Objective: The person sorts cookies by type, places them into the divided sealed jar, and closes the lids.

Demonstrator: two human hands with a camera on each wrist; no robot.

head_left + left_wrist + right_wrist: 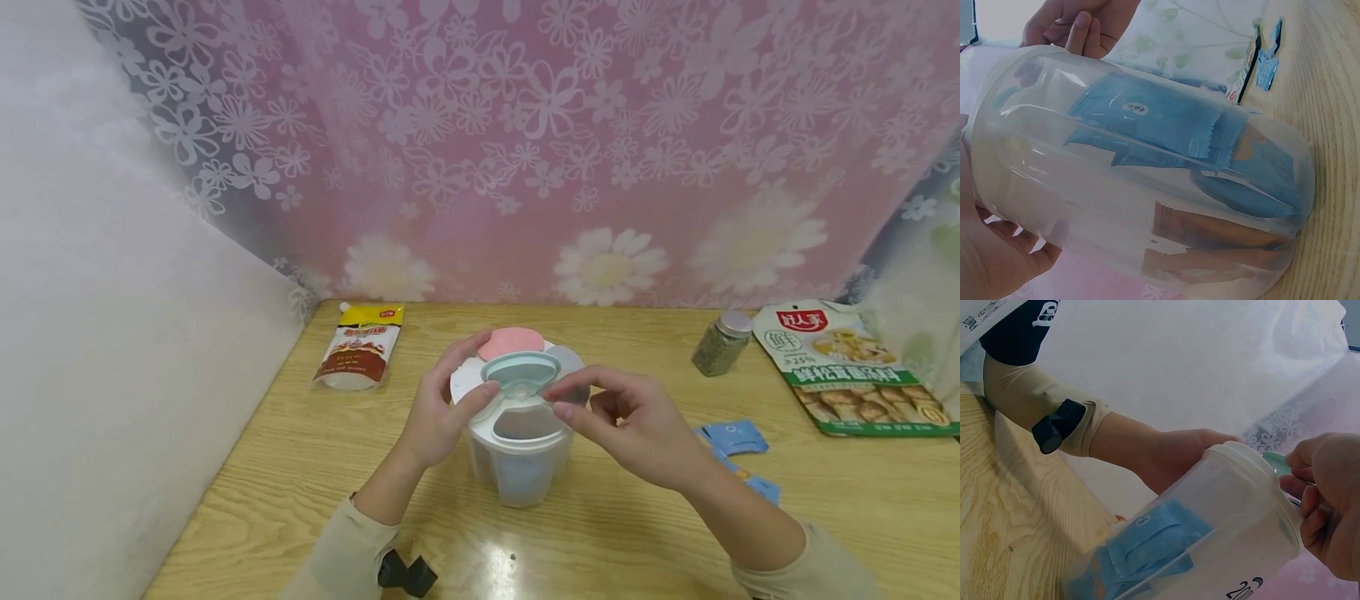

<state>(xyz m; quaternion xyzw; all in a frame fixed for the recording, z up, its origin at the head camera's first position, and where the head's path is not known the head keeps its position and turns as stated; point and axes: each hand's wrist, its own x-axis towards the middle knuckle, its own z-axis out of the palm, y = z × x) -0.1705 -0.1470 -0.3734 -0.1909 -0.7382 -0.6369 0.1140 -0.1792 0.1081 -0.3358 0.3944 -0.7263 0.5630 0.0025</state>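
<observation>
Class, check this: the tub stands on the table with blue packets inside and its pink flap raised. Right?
Not quite: the head view shows the green flap raised, not the pink flap. The tub stands on the table with blue packets inside.

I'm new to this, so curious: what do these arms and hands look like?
A person's: left hand and right hand are gloveless; the sleeves are beige. A black, blocky device sits near the left cuff, and dark cloth with white markings shows higher up.
</observation>
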